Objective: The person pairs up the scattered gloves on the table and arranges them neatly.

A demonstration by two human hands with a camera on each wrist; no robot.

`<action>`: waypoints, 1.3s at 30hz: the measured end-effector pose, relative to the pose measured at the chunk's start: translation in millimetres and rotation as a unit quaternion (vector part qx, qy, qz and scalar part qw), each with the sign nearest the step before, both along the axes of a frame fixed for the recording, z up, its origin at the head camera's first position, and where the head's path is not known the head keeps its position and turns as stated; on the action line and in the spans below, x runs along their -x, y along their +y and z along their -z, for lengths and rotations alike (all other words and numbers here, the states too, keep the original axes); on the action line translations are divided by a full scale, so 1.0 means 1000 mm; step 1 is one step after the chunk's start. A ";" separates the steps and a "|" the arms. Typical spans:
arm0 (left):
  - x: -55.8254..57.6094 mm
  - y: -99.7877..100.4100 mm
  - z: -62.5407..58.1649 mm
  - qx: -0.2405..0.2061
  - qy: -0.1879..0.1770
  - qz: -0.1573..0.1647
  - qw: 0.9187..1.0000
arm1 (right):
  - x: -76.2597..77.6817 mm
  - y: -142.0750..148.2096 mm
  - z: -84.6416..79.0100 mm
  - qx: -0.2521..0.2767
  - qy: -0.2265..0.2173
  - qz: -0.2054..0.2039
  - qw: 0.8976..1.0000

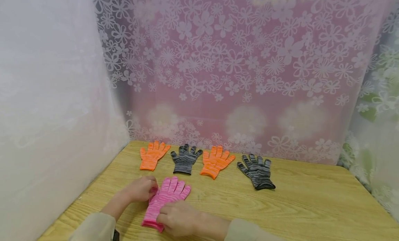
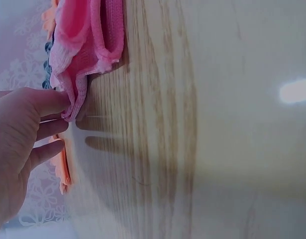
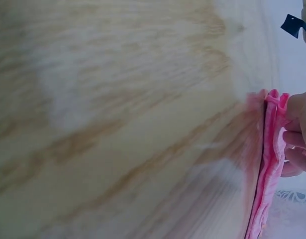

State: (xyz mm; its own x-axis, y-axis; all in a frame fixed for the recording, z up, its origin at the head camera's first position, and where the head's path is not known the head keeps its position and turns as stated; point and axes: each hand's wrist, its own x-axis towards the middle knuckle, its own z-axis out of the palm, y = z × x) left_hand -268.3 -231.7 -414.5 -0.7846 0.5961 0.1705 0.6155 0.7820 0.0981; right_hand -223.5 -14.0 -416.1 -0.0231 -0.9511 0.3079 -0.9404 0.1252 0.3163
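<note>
A pink knit glove (image 1: 165, 196) lies near the front of the table, fingers toward the back and cuff toward me. My left hand (image 1: 144, 189) is at its left side, and in the left wrist view that hand (image 2: 23, 134) pinches the thumb of the pink glove (image 2: 73, 64) between thumb and fingers. On the cuff's right side is my right hand (image 1: 180, 218). Seen from the right wrist, this hand (image 3: 301, 134) pinches the edge of the pink glove (image 3: 272, 164), which is slightly raised there. The fingertips are partly hidden behind the fabric.
Behind the pink glove, a row of gloves lies flat on the wooden table (image 1: 296, 206): an orange glove (image 1: 152, 157), a grey-black glove (image 1: 186, 160), another orange glove (image 1: 215, 163) and another grey-black glove (image 1: 258, 171). A floral curtain (image 1: 233, 78) hangs along the back edge.
</note>
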 end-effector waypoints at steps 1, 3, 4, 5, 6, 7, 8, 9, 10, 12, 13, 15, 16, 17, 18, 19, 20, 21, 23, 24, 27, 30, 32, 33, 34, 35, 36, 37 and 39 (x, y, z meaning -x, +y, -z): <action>0.000 0.000 0.000 -0.001 -0.001 0.000 1.000 | 0.000 -0.001 -0.001 0.008 -0.004 -0.004 1.000; 0.000 0.000 0.000 -0.005 -0.004 0.001 1.000 | 0.000 -0.002 -0.001 0.018 -0.002 -0.010 1.000; 0.000 0.000 0.000 -0.006 -0.006 0.000 1.000 | -0.001 -0.003 -0.001 0.018 -0.001 -0.013 1.000; 0.000 0.000 -0.001 -0.006 -0.008 0.000 1.000 | -0.001 -0.004 -0.001 0.016 0.001 -0.013 1.000; 0.000 0.000 -0.001 -0.006 -0.011 -0.001 1.000 | -0.002 -0.005 0.000 0.011 0.000 -0.014 1.000; 0.000 0.000 -0.001 -0.006 -0.012 -0.003 1.000 | -0.002 -0.006 0.001 0.006 -0.002 -0.013 1.000; 0.000 0.000 -0.001 -0.005 -0.013 -0.004 1.000 | -0.003 -0.006 0.002 0.000 -0.001 -0.012 1.000; 0.000 0.001 -0.001 -0.003 -0.014 -0.007 1.000 | -0.004 -0.006 0.002 -0.006 -0.001 -0.011 1.000; 0.000 0.001 -0.001 -0.002 -0.014 -0.008 1.000 | -0.004 -0.006 0.003 -0.012 -0.004 -0.011 1.000; 0.000 0.001 0.000 0.003 -0.008 -0.004 1.000 | -0.005 -0.006 0.005 -0.022 -0.007 -0.016 1.000; -0.001 0.001 0.000 0.006 -0.002 0.003 1.000 | -0.005 -0.006 0.005 -0.025 -0.006 -0.020 0.999; -0.001 0.001 0.000 0.014 0.015 0.025 0.999 | -0.005 -0.004 0.005 -0.033 -0.007 -0.031 0.999; -0.001 0.001 0.000 0.019 0.026 0.039 0.999 | -0.004 -0.004 0.005 -0.038 -0.006 -0.036 0.999; -0.001 0.001 0.000 0.025 0.038 0.052 0.998 | -0.004 -0.003 0.005 -0.042 -0.002 -0.039 0.998; -0.001 0.001 0.000 0.031 0.049 0.063 0.996 | -0.003 -0.002 0.005 -0.048 0.001 -0.039 0.998; -0.001 0.001 0.000 0.036 0.059 0.072 0.995 | -0.002 0.000 0.004 -0.053 0.009 -0.038 0.998; -0.001 0.001 0.000 0.040 0.071 0.078 0.994 | -0.001 0.001 0.004 -0.061 0.017 -0.034 0.997; -0.001 0.001 0.000 0.045 0.080 0.080 0.993 | 0.000 0.002 0.003 -0.069 0.020 -0.029 0.997; -0.001 0.001 0.001 0.051 0.092 0.078 0.991 | 0.002 0.006 0.001 -0.088 0.018 -0.016 0.996; 0.000 0.001 0.001 0.053 0.096 0.074 0.991 | 0.003 0.008 0.000 -0.099 0.011 -0.009 0.995; 0.000 0.002 0.001 0.057 0.096 0.063 0.992 | 0.008 0.015 -0.005 -0.127 -0.052 0.007 0.990; 0.001 0.003 0.000 0.055 0.091 0.055 0.993 | 0.013 0.021 -0.008 -0.139 -0.106 0.015 0.984; 0.001 0.004 -0.001 0.046 0.085 0.047 0.994 | 0.015 0.024 -0.009 -0.140 -0.114 0.017 0.983; 0.001 0.004 -0.001 0.040 0.082 0.043 0.995 | 0.016 0.025 -0.008 -0.140 -0.101 0.019 0.985; 0.000 0.004 -0.001 0.032 0.077 0.036 0.996 | 0.016 0.026 -0.007 -0.142 -0.085 0.018 0.986; 0.000 0.004 -0.002 0.024 0.070 0.030 0.997 | 0.016 0.027 -0.007 -0.143 -0.066 0.017 0.987; 0.000 0.004 -0.002 0.018 0.064 0.023 0.998 | 0.016 0.028 -0.005 -0.143 -0.050 0.017 0.988; 0.000 0.004 -0.003 0.013 0.057 0.016 0.998 | 0.015 0.029 -0.004 -0.143 -0.037 0.017 0.989; 0.000 0.004 -0.004 0.007 0.037 0.006 0.999 | 0.015 0.031 -0.003 -0.140 -0.016 0.011 0.990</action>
